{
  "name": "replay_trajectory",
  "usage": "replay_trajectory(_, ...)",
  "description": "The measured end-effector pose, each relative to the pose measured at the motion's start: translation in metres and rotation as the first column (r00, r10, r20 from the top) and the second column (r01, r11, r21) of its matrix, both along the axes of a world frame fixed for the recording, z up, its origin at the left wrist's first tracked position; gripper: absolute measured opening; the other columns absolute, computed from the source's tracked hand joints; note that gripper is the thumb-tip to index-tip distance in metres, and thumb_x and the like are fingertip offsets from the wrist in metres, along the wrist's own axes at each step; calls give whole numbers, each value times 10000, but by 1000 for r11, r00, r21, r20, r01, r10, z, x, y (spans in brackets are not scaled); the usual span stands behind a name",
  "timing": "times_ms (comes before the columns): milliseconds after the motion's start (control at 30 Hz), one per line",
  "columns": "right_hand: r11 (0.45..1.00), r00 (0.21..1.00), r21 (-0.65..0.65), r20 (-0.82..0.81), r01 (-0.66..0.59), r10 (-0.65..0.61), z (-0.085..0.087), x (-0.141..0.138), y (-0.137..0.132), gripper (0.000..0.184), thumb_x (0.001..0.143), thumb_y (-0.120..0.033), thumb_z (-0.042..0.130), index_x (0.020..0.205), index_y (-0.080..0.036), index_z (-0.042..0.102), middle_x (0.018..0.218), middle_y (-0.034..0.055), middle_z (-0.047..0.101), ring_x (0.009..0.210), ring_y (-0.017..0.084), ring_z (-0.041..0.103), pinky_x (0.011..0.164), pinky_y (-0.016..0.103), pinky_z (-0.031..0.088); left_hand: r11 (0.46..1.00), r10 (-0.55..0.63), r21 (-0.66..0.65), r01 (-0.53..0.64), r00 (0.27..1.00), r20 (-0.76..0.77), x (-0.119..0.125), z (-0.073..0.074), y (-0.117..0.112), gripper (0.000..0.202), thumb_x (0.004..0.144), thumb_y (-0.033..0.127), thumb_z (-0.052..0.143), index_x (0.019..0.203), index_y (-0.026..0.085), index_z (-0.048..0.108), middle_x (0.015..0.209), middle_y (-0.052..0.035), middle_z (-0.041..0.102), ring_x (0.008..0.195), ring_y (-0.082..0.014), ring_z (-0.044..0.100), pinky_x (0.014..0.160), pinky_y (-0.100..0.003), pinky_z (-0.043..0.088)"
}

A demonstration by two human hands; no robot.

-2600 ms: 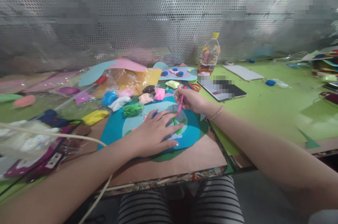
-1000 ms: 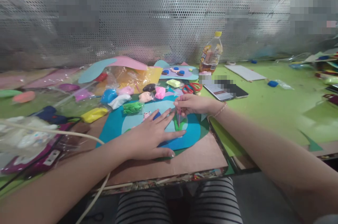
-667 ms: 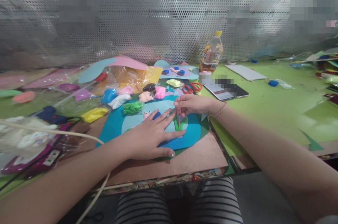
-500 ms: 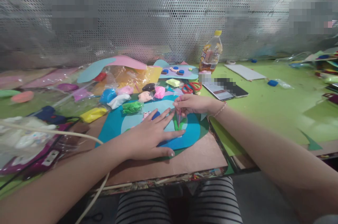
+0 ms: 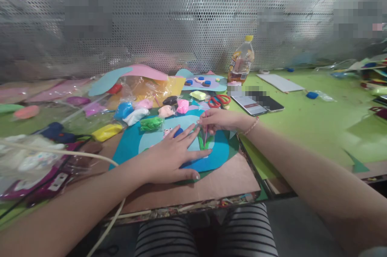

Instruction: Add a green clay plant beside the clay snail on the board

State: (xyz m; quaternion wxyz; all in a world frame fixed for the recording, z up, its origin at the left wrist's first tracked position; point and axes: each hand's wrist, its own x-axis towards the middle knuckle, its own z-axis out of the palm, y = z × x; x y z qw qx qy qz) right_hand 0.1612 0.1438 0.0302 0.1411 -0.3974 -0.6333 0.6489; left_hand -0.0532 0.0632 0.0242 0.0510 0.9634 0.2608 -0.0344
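My left hand [image 5: 173,156] lies flat with fingers spread on a blue layered paper sheet [image 5: 125,147]. Between the fingertips of my right hand [image 5: 216,120] is a thin pink stick [image 5: 206,136], held nearly upright. Its lower tip meets a green clay piece [image 5: 202,144] shaped like a V, beside my left index finger. A dark blue clay piece [image 5: 178,132] shows just past my left fingers, next to a small pink and white shape [image 5: 167,132]. Part of the sheet is hidden under my left hand.
Bagged clay lumps, such as a green one [image 5: 151,124] and a yellow one [image 5: 107,132], lie behind and left. Red-handled scissors [image 5: 219,101], two phones [image 5: 249,103] and a bottle [image 5: 242,61] stand beyond my right hand. A cream cable [image 5: 90,154] crosses at left.
The pink stick has shifted very slightly in my right fingers, its tip staying at the green clay. My left hand keeps its place.
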Motion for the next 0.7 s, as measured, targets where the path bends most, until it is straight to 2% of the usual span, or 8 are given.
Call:
replay_trajectory(167,1000,1000,26,16,11,-12,1,-1,-2,257,812,-327,619,678,-122,539,573,5,609,501,67,574,506,177,481,1000,-10,3,10,1000,-2,1,2,-1,614,860,663,287,1408,400,206,1514,-80,-36,1378,-335,-41,1037,-612,23)
replay_trajectory(533,996,998,84,66,-9,3,1,-3,-5,326,821,-403,589,639,-144,509,512,-10,578,516,82,579,515,189,472,1000,-4,5,4,1000,6,0,1,0,618,855,667,304,1407,408,203,1510,-66,-46,1372,-369,1,1032,-616,58)
replay_trajectory(700,995,995,103,98,-5,-5,3,-4,-7,320,816,-398,595,635,-148,510,512,-8,580,506,81,575,503,186,466,1000,8,-17,-8,1000,1,1,1,0,612,855,669,292,1405,421,189,1511,-77,-42,1373,-363,-25,1025,-628,49)
